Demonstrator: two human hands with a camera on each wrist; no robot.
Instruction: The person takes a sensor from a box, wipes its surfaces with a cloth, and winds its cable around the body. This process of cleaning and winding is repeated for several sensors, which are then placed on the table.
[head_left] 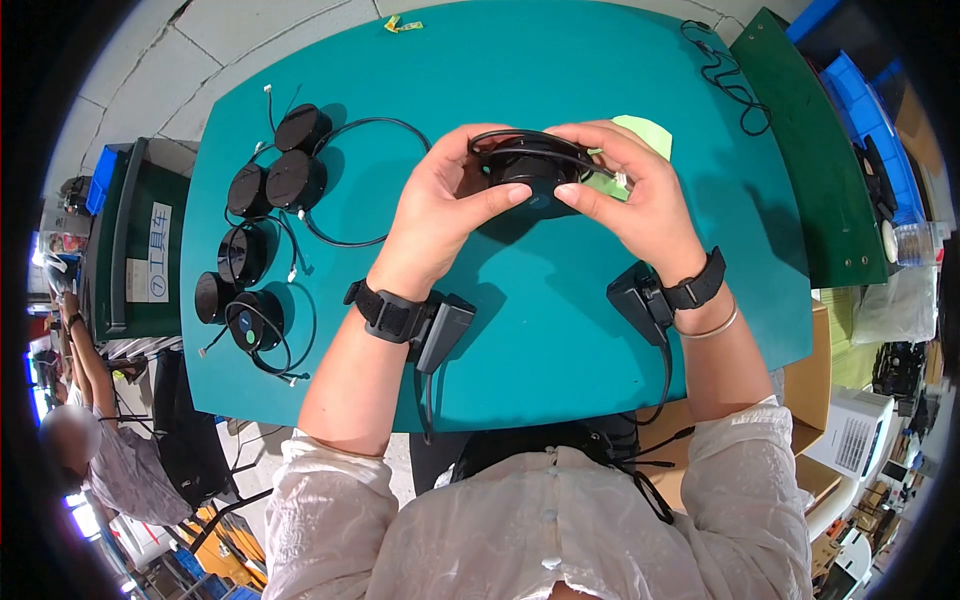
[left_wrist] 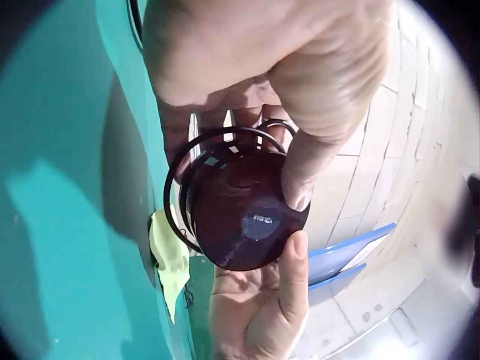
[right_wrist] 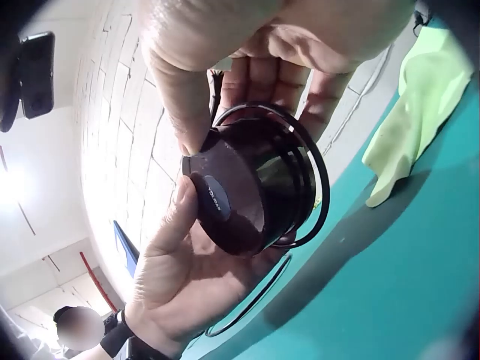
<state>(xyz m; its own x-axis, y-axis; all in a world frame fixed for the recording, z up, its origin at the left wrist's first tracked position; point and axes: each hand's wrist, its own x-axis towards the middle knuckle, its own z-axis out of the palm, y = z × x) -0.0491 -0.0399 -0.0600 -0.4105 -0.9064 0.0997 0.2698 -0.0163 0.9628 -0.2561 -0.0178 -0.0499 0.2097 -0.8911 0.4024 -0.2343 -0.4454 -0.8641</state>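
Observation:
Both hands hold up a round black lidar sensor [head_left: 535,172] above the teal table, one hand on each side. My left hand [head_left: 440,200] grips its left side, thumb on the face near a small label [left_wrist: 260,223]. The right hand [head_left: 640,195] holds the opposite side, its thumb at the edge of the same face. In the right wrist view the sensor [right_wrist: 247,184] is tilted, its label facing the thumbs. A black cable [right_wrist: 324,176] loops around its body. The cable's white connector [head_left: 621,180] sticks out by the right fingers.
Several similar black sensors [head_left: 296,180] with loose cables lie on the table's left side. A light green cloth [head_left: 648,135] lies behind the right hand. A coiled black cable [head_left: 735,85] is at the far right, beside a green panel [head_left: 810,160]. Another person [head_left: 130,470] is at the left.

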